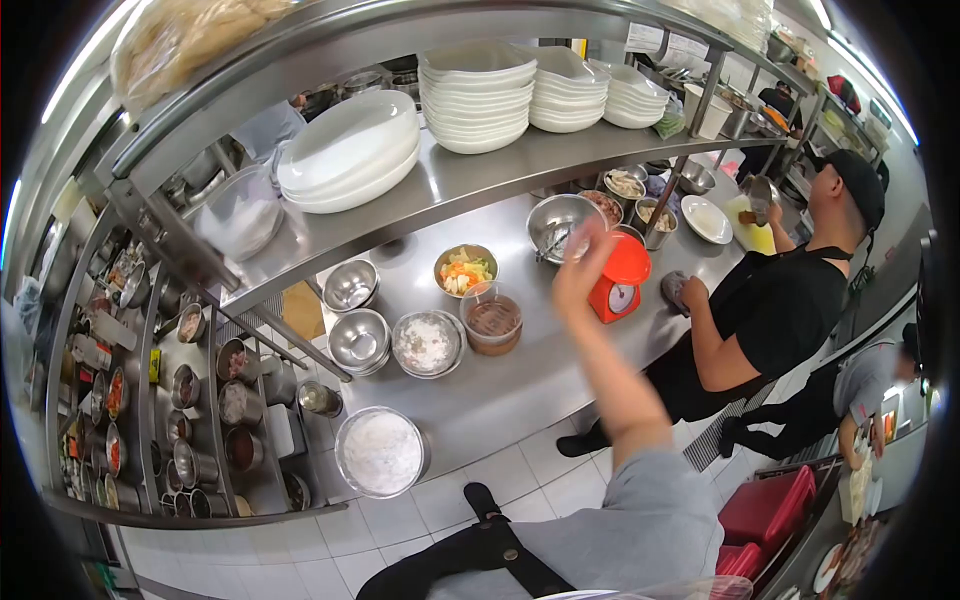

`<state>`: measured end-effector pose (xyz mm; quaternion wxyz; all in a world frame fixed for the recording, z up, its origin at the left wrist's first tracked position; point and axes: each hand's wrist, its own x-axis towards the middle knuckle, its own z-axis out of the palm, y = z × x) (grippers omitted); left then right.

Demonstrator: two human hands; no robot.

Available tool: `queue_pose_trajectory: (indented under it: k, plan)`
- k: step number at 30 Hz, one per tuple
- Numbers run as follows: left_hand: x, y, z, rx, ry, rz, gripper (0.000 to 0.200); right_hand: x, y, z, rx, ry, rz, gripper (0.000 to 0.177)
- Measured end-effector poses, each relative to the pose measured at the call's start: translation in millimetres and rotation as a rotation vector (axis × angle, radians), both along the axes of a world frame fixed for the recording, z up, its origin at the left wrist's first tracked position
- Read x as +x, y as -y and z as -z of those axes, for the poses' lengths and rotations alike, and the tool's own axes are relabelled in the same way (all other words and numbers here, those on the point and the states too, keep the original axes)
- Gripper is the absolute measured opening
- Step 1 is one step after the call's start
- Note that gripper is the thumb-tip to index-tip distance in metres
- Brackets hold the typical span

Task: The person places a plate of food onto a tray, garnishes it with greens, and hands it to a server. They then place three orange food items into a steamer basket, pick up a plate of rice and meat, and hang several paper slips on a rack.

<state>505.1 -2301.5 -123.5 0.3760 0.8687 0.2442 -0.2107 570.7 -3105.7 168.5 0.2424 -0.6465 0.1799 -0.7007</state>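
My right hand [580, 268] reaches across the steel counter, smeared by motion. It overlaps the right rim of a shiny steel mixing bowl [556, 222], and I cannot tell whether its fingers grip that rim. Just right of the hand stands a red kitchen scale [628, 262] with a round dial on its front. Left of the bowl are a steel bowl of chopped vegetables [466, 271] and a clear tub of brownish liquid [493, 318]. A steel bowl of white powder [426, 343] sits beside the tub. My left hand is out of view.
Stacked white dishes [478, 105] fill a steel shelf [470, 180] above the counter. A large container of white powder [380, 452] stands at the lower left corner. A co-worker in black [775, 300] stands at right, with a white plate [707, 219] nearby.
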Motion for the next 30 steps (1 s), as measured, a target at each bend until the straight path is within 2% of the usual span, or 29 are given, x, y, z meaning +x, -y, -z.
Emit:
queue_pose_trajectory:
  k: [2, 3, 4, 5, 6, 7, 8, 9, 10, 11, 12, 13, 14, 15, 16, 17, 18, 19, 20, 21, 22, 26, 30]
  plan:
    - [-9, -44, -13, 0.014, 0.026, -0.029, 0.018, -20, -146, 95, 0.331, -0.073, -0.472, 0.038]
    - [-14, -69, -20, 0.018, 0.049, -0.036, 0.018, -36, -222, 101, 0.306, -0.135, -0.529, 0.042]
    - [-20, -97, -28, 0.021, 0.085, -0.039, 0.019, -50, -288, 134, 0.272, -0.325, -0.52, 0.045]
    - [-25, -127, -36, 0.011, 0.142, -0.026, 0.019, -66, -339, 143, 0.196, -0.378, -0.742, 0.047]
    - [-30, -156, -41, -0.01, 0.202, -0.021, 0.019, -79, -389, 133, 0.335, -0.36, -1.046, 0.043]
    - [-25, -184, -41, -0.082, 0.286, -0.042, 0.019, -83, -418, 120, 0.247, -0.396, -1.322, 0.042]
    - [-10, -206, -21, -0.283, 0.381, -0.256, 0.022, -88, -446, 112, 0.154, -0.436, -1.609, 0.042]
    - [2, -201, -45, -0.401, 0.414, -0.379, 0.04, -87, -469, 114, -0.035, -0.548, -1.624, 0.041]
    - [16, -194, -81, -0.321, 0.467, -0.199, 0.051, -80, -489, 118, -0.13, -0.6, -1.677, 0.044]
    - [25, -192, -111, -0.482, 0.579, -0.207, 0.051, -73, -507, 121, -0.144, -0.68, -1.705, 0.045]
    - [31, -177, -166, -0.482, 0.566, -0.238, 0.052, -62, -521, 125, -0.228, -0.808, -1.668, 0.052]
    - [32, -191, -185, -0.262, 0.638, -0.14, 0.054, -53, -531, 120, -0.183, -1.08, -1.688, 0.058]
    - [26, -192, -230, -0.096, 0.679, -0.067, 0.055, -38, -546, 128, -0.288, -1.267, -1.634, 0.065]
    - [20, -225, -226, -0.134, 0.816, -0.068, 0.053, -27, -561, 126, -0.384, -1.43, -1.607, 0.071]
    - [7, -243, -249, 0.065, 0.867, -0.062, 0.052, -16, -572, 162, -0.534, -1.502, -1.591, 0.077]
    - [-10, -258, -273, 0.018, 0.843, -0.188, 0.052, -6, -586, 181, -0.669, -1.667, -1.529, 0.082]
    - [-28, -292, -271, -0.015, 0.868, -0.25, 0.052, 5, -594, 214, -0.779, -1.745, -1.538, 0.081]
    - [-46, -316, -279, -0.097, 0.91, -0.351, 0.053, 20, -587, 297, -0.908, -1.796, -1.469, 0.076]
    - [-65, -336, -290, -0.182, 0.958, -0.451, 0.054, 25, -609, 304, -0.897, -2.084, -1.289, 0.066]
    - [-85, -358, -299, -0.246, 1.01, -0.507, 0.056, 33, -601, 371, -0.886, -1.998, -1.312, 0.056]
    - [-104, -381, -309, -0.305, 1.069, -0.549, 0.058, 38, -614, 394, -0.811, -2.08, -1.282, 0.054]
    - [-157, -476, -339, -0.453, 1.191, -0.568, 0.063, 48, -695, 421, -0.387, -2.438, -1.126, 0.045]
    - [-166, -567, -356, -0.402, 1.285, -0.582, 0.063, 65, -799, 432, -0.156, -2.625, -1.028, 0.037]
